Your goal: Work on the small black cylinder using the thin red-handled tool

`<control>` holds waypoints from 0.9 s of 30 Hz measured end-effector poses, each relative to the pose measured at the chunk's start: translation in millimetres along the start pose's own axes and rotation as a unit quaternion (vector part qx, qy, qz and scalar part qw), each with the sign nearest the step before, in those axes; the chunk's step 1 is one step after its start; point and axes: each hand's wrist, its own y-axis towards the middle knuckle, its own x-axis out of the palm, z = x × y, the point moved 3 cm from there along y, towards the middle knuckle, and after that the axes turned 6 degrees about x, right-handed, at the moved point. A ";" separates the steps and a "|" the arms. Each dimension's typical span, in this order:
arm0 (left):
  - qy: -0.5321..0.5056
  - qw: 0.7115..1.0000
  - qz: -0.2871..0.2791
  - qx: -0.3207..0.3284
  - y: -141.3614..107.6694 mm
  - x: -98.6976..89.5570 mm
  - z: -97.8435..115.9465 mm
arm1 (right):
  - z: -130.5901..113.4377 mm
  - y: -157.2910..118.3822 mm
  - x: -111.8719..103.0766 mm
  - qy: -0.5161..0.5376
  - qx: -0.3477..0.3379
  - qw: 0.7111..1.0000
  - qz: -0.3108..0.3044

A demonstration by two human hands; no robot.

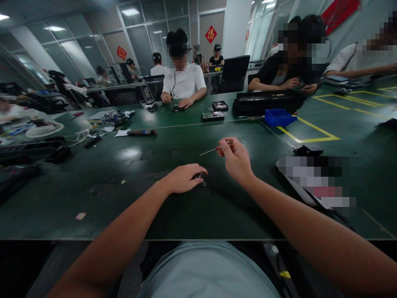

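Note:
My right hand [235, 157] is closed round the red handle of a screwdriver [208, 152], whose thin metal shaft points left above the green table [167, 215]. To its left and a little nearer to me, my left hand [186, 178] has its thumb and fingers curved at a small dark part with a round piece [202, 183] on the table. The fingers partly cover that part, so its full shape is hidden.
Hard drives [213, 116] lie beyond my hands. A blue bin [279, 118] and a long black tray [268, 102] stand at the back right. A dark tool [142, 132] lies left of centre. Several people sit around, one opposite handling a dark device [178, 108].

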 end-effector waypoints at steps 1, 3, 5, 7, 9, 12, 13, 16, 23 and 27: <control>0.015 1.000 -0.011 0.005 -0.5 0.6 1.3 | 0.2 0.0 0.2 0.000 -0.001 1.000 0.000; 0.040 0.999 -0.024 0.009 -0.8 1.6 4.1 | 0.7 0.2 0.7 0.003 -0.003 1.000 0.002; 0.053 0.998 -0.033 0.014 -0.2 2.9 6.4 | 0.9 0.4 1.1 0.005 -0.004 1.000 0.004; 0.057 0.997 -0.038 0.019 1.0 4.0 7.2 | 0.5 0.4 1.5 0.005 -0.006 1.000 0.001; 0.055 0.998 -0.036 0.018 2.1 4.2 6.1 | -0.4 0.2 1.5 0.001 -0.005 1.000 -0.002; 0.044 0.999 -0.019 0.002 2.5 2.2 1.5 | -1.4 0.0 1.1 0.003 -0.002 1.000 -0.002; 0.040 0.999 -0.013 -0.004 2.3 1.1 -0.1 | -1.6 -0.1 1.1 0.004 -0.002 1.000 -0.003; 0.038 0.999 -0.001 -0.016 1.2 -2.2 -4.0 | -1.5 -0.2 1.4 0.000 -0.005 1.000 -0.004; 0.062 0.997 -0.041 -0.015 -0.6 -1.6 -4.8 | -1.5 0.0 2.0 0.003 0.004 1.000 -0.009; 0.057 0.998 -0.035 -0.018 -0.7 -1.1 -3.8 | 0.6 0.7 2.5 0.006 0.000 1.000 -0.015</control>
